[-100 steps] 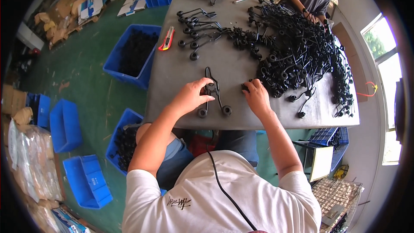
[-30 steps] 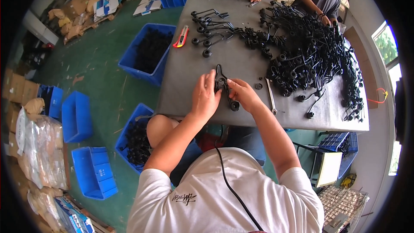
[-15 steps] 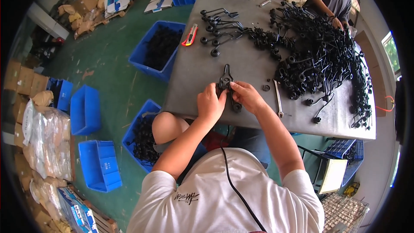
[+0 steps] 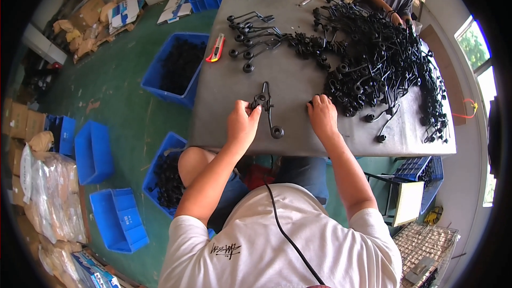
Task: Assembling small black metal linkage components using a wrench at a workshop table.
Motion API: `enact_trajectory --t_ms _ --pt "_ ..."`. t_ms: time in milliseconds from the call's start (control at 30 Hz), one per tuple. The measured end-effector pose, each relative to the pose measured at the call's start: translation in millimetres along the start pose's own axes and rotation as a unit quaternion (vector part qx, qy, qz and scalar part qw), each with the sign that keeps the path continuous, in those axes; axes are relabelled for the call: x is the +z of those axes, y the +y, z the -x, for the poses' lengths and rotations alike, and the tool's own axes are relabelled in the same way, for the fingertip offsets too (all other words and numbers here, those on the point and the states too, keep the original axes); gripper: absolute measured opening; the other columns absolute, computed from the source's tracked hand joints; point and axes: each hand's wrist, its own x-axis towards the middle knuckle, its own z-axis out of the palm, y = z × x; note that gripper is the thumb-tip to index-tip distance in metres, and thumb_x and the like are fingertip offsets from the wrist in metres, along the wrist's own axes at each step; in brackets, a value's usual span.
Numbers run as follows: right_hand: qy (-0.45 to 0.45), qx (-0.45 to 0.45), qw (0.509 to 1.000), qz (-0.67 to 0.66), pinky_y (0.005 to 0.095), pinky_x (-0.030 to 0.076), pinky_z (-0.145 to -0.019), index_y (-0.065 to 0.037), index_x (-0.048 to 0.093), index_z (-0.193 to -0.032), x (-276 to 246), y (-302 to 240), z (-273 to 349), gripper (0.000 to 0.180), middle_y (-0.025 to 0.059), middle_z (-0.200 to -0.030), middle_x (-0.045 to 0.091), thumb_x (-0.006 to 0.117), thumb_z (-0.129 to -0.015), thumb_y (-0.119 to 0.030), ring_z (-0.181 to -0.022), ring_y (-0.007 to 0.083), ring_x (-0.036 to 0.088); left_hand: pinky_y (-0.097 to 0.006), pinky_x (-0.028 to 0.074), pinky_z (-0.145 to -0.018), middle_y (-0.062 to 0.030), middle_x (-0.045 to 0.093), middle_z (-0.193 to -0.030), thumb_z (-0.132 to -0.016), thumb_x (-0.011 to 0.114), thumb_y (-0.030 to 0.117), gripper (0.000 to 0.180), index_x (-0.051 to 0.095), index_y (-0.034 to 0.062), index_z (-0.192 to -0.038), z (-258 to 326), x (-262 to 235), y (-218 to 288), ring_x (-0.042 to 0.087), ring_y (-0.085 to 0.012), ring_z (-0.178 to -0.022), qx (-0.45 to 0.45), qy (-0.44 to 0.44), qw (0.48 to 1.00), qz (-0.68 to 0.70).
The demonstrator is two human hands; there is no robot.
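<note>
Pointing loop (image 4: pixel 265 84) away, black bracket (image 4: pixel 270 106); long axis forward (slightly slanted)

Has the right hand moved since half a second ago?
Yes: the right hand has moved right, away from the black frame and toward the black pile, judged against the red utility knife on the table.

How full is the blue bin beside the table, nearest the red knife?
Partly full, it seems: dark parts lie across the bin, with bare blue wall showing above them. Their depth I cannot tell.
</note>
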Motion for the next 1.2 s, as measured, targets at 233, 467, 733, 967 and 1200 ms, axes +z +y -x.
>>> enact_trajectory --t_ms 233,467,733,967,1200 --pt "-0.030 -0.077 0.996 -0.035 0.0463 0.051 -0.084 -0.002 0.059 -0.095 -7.0 -12.2 -9.1 0.013 0.0175 -0.101 0.056 0.062 -0.084 -0.009 -0.097 0.0360 0.059 -0.032 0.053 -0.068 -0.0100 0.073 -0.083 -0.092 0.072 0.026 0.032 0.059 -0.0018 -0.100 -7.1 -6.8 2.6 0.070 -0.0193 -0.073 -0.132 -0.079 0.979 0.134" --pt "-0.100 -0.067 0.987 -0.111 0.0467 0.050 -0.083 -0.004 0.060 -0.092 -25.8 -19.9 -12.3 0.014 0.0156 -0.099 0.055 0.060 -0.079 -0.001 -0.098 0.0353 0.058 -0.030 0.052 -0.067 -0.0070 0.072 -0.081 -0.092 0.072 0.027 0.032 0.059 -0.0015 -0.099 -2.0 -3.9 -8.3 0.068 -0.0154 -0.073 -0.150 -0.080 0.970 0.174" --pt "-0.067 -0.217 0.974 -0.021 0.0437 0.047 -0.089 -0.006 0.064 -0.113 -29.3 -33.9 -9.6 0.032 0.0123 -0.106 0.060 0.061 -0.081 -0.003 -0.103 0.0330 0.058 -0.023 0.041 -0.049 -0.0046 0.071 -0.083 -0.094 0.071 0.028 0.031 0.057 0.0002 -0.100 -2.4 1.2 -20.3 0.051 -0.0051 -0.054 -0.130 -0.086 0.973 0.171" --pt "0.021 -0.109 0.991 -0.075 0.0423 0.047 -0.090 -0.006 0.064 -0.120 -7.9 -29.1 22.1 0.034 0.0119 -0.110 0.064 0.068 -0.088 -0.014 -0.103 0.0323 0.058 -0.022 0.041 -0.049 -0.0052 0.071 -0.084 -0.095 0.070 0.027 0.031 0.057 -0.0003 -0.102 -1.4 -2.1 -8.1 0.051 -0.0049 -0.054 -0.167 -0.105 0.951 0.239" --pt "0.046 0.013 0.911 -0.410 0.0278 0.051 -0.078 -0.002 0.066 -0.115 -35.9 -68.6 14.1 0.031 0.0078 -0.101 0.064 0.071 -0.085 0.002 -0.084 0.0160 0.063 -0.024 0.043 -0.048 -0.0040 0.072 -0.081 -0.094 0.070 0.029 0.033 0.058 -0.0005 -0.100 3.2 -6.7 6.9 0.054 -0.0060 -0.054 -0.185 -0.112 0.941 0.262"
